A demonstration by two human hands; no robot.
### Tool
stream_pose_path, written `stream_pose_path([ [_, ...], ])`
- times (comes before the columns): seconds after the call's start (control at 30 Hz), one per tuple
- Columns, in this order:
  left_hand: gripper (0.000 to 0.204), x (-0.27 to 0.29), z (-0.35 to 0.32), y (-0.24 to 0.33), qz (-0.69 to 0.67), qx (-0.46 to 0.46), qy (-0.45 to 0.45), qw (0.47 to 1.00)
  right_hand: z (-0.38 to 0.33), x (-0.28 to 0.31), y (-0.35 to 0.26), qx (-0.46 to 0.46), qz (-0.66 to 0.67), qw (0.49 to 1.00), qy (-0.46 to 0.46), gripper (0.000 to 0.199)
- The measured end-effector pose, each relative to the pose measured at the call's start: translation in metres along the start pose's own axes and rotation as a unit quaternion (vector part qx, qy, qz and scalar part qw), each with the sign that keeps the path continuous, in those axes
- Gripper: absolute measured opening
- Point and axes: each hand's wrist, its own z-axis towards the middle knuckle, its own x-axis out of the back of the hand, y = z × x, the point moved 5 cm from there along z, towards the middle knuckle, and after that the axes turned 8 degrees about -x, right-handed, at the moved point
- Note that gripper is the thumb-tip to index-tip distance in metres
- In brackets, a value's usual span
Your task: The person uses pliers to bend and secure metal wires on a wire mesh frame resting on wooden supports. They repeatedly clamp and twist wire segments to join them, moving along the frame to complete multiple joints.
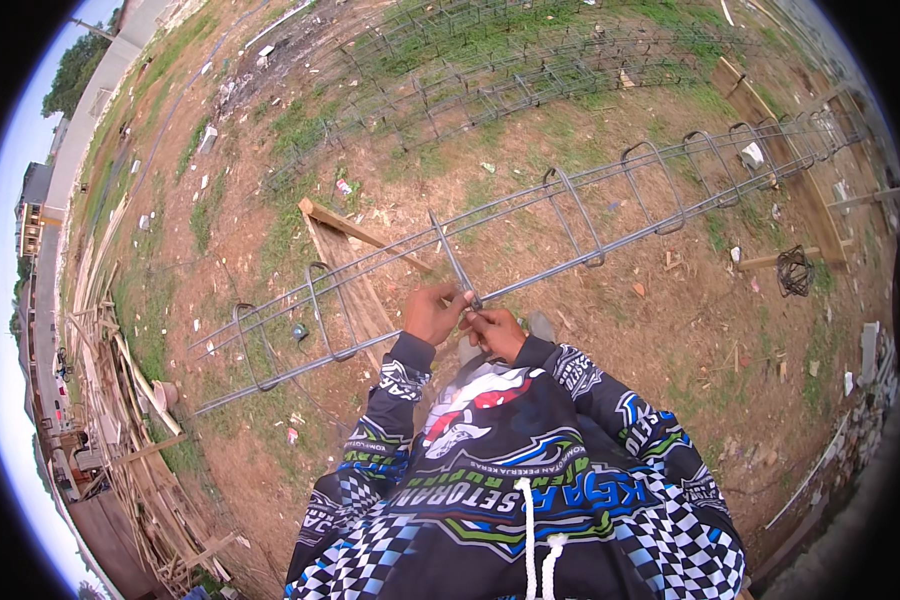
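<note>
A long, grey frame made of thin metal bars and bent metal loops [545, 273] runs across in front of the person, from the lower left up to the far right. The left hand [434, 313] is at the near bar, close to the foot of one grey, bent metal loop [454, 258]. Its fingers are bent and its thumb tip is right by that loop. I cannot tell if it is pinching the metal. The right hand [497, 332] is just beside it, a little lower. Its fingers are curled in with the tips close together, but what they may be pinching is too small to see.

That loop leans. Two more loops are on the frame to the left, and a row of them goes off to the right. Under the left part is a flat, light brown wooden board [335, 255]. On the right, the frame passes over a brown wooden plank [815, 215]. A dark, tangled bundle of wire [794, 272] is near that plank. More thin metal frames [450, 95] lie farther back on the brown dirt ground with green grass [610, 340].
</note>
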Motion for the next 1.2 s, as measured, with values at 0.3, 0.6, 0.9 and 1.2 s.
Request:
stream_pose_path([
  [0.3,0.044,-0.006,-0.009,0.018,0.019,0.065,0.097,0.993,-0.018,-0.003,-0.018,0.032,-0.07,0.994,0.073,0.036],
  [0.6,0.043,-0.01,-0.009,0.006,-0.006,0.043,0.112,0.993,-0.048,0.025,-0.094,0.14,-0.433,0.89,-0.02,0.022],
  [0.9,0.045,-0.011,-0.008,0.011,0.012,0.049,0.104,0.993,-0.019,0.061,-0.12,0.341,-0.508,0.784,0.104,0.014],
  [1.2,0.051,-0.012,-0.008,0.018,0.046,0.031,0.082,0.995,0.076,0.078,-0.079,0.039,-0.372,0.911,-0.172,0.035],
])
